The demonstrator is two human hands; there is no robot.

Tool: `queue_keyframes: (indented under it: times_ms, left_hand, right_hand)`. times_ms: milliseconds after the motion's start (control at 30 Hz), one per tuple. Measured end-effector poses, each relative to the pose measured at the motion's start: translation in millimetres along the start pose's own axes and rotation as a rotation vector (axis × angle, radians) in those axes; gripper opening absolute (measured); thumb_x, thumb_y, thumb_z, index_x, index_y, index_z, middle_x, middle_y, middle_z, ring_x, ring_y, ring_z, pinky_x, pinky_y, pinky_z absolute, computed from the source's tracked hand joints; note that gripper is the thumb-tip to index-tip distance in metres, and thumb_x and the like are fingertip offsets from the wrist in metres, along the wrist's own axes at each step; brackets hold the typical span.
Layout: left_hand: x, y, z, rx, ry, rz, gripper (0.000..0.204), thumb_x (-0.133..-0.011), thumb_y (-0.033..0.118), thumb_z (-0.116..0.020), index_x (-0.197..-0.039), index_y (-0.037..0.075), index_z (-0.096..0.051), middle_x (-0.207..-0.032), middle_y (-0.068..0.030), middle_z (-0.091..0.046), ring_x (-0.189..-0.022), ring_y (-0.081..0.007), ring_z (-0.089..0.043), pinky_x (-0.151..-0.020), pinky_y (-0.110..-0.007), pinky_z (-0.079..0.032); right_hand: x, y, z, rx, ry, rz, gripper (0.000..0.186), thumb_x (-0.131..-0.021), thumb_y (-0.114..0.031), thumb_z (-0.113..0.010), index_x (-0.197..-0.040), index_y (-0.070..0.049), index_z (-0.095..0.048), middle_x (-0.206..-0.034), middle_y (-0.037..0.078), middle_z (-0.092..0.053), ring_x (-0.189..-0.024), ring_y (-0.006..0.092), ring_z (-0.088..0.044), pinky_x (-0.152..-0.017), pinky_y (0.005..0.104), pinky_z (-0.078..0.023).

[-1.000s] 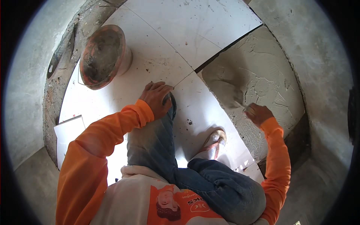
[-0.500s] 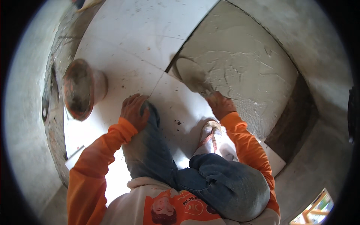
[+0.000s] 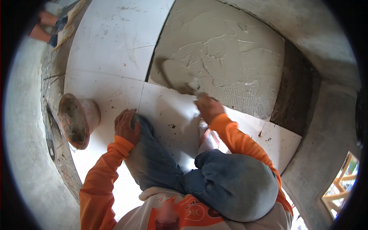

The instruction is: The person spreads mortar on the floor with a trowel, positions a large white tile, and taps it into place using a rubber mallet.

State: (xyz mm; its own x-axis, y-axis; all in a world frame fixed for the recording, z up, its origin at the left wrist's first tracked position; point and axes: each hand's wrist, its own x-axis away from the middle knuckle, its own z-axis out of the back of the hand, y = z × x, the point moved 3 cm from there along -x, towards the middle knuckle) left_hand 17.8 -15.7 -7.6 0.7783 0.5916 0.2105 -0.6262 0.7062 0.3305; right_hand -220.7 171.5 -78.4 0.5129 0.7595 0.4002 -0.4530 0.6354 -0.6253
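Observation:
My right hand (image 3: 208, 107) grips the handle of a trowel (image 3: 174, 74) whose mortar-coated blade lies on the wet grey mortar bed (image 3: 230, 57), near the edge of the laid white tiles (image 3: 111, 42). My left hand (image 3: 126, 125) rests on my left knee, which is in blue jeans, above a white tile (image 3: 168, 111). I am crouched on the tiles in orange sleeves.
A mortar-stained bucket (image 3: 76, 120) stands on the tiles left of my knee. A dark unfilled strip (image 3: 295, 96) borders the mortar on the right, beside grey concrete walls. Another person's feet (image 3: 50, 25) show at the top left.
My right hand has moved left across the mortar bed and now holds the trowel at the tile edge. The view has shifted, so the bucket sits lower left. My left hand stays on my knee.

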Motion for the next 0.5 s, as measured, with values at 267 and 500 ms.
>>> queue_keyframes:
  times_ms: [267, 500]
  left_hand:
    - [8.5, -4.3, -9.2, -0.017, 0.078, -0.031, 0.038, -0.078, 0.015, -0.052, -0.113, 0.003, -0.053, -0.113, -0.0160, -0.056, -0.113, -0.0338, -0.046, -0.097, -0.043, -0.032]
    - [5.0, -6.9, -10.9, -0.002, 0.074, -0.080, 0.038, -0.078, 0.016, -0.051, -0.114, 0.003, -0.053, -0.114, -0.0164, -0.055, -0.112, -0.0339, -0.046, -0.097, -0.043, -0.033]
  right_hand:
    - [48.3, 57.8, 15.2, -0.075, 0.001, -0.291, 0.034, -0.085, -0.038, -0.048, -0.108, -0.013, -0.048, -0.090, 0.020, -0.062, -0.087, 0.0414, -0.058, -0.075, 0.0470, -0.046]
    - [171.3, 168.2, 76.7, 0.150, 0.469, -0.440, 0.017, -0.089, -0.024, -0.046, -0.095, -0.008, -0.051, -0.084, 0.016, -0.057, -0.077, 0.0361, -0.057, -0.064, 0.0442, -0.046]
